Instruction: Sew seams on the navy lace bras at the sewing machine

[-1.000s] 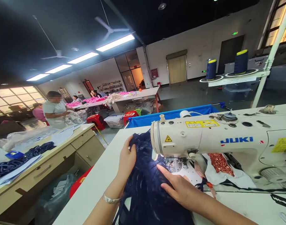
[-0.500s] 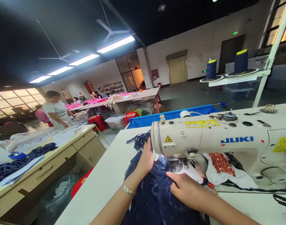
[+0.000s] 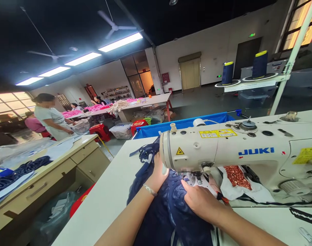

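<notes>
Navy lace fabric (image 3: 158, 212) lies bunched on the white table, and part of it is under the head of a JUKI sewing machine (image 3: 192, 150). On the left of the machine head, my left hand (image 3: 158, 172) is closed on the fabric, its fingertips partly hidden by the machine. Close to the needle area, my right hand (image 3: 200, 200) is closed on the fabric's right edge, thumb and forefinger toward the presser foot (image 3: 198, 179). Narrow navy straps (image 3: 148, 150) are heaped behind my left hand.
Right of the needle, a white cloth with copper-coloured sequins (image 3: 236, 176) lies under the machine arm. A black slotted blade (image 3: 304, 216) and small snips (image 3: 308, 237) rest at right. Two navy thread cones (image 3: 259, 65) stand behind. A person (image 3: 51, 116) stands beyond the left desk (image 3: 76, 160).
The whole view has shifted slightly, so the machine sits further left. The fabric spreads wider to the left of my left hand. Both hands stay on it beside the needle area.
</notes>
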The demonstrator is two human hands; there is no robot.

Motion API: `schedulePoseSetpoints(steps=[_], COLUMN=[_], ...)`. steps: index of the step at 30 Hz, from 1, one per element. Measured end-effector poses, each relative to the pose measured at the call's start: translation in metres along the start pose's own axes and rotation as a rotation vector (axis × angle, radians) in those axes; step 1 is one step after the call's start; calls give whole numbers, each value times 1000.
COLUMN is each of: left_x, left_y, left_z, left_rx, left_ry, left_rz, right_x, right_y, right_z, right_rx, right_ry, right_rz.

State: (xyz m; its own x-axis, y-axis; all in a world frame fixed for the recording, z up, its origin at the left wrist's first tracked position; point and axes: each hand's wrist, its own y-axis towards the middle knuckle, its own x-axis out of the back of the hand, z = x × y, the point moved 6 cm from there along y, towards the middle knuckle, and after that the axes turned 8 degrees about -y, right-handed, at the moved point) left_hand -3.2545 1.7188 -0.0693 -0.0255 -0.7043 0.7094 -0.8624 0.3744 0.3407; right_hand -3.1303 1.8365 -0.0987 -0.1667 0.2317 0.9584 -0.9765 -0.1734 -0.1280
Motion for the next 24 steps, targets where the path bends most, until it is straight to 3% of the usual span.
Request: schedulePoseSetpoints(steps=[3,4,9,12,18,24], left_x=[8,7,-26,-29,-19,-15], left_y=[-27,-39,-81,-74,-54,-59], left_z=[-13,-18,-29,-24,-32,-18], left_rx=[-16,-35,-197,-193,-409,-336], left_ry=[167,242,281,283,164,105], left_rz=[-84,-43,495,603,650,586], right_x=[2,1,-5,-9,-6,6], right_y=[0,1,3,2,4,24], right_z=[0,0,1,5,-2,-47], right_rx=[-3,-7,-43,-35,-63,-205], right_ry=[-3,-3,-22,13,50,-3], right_rz=[-14,-22,-6,26,26,-136])
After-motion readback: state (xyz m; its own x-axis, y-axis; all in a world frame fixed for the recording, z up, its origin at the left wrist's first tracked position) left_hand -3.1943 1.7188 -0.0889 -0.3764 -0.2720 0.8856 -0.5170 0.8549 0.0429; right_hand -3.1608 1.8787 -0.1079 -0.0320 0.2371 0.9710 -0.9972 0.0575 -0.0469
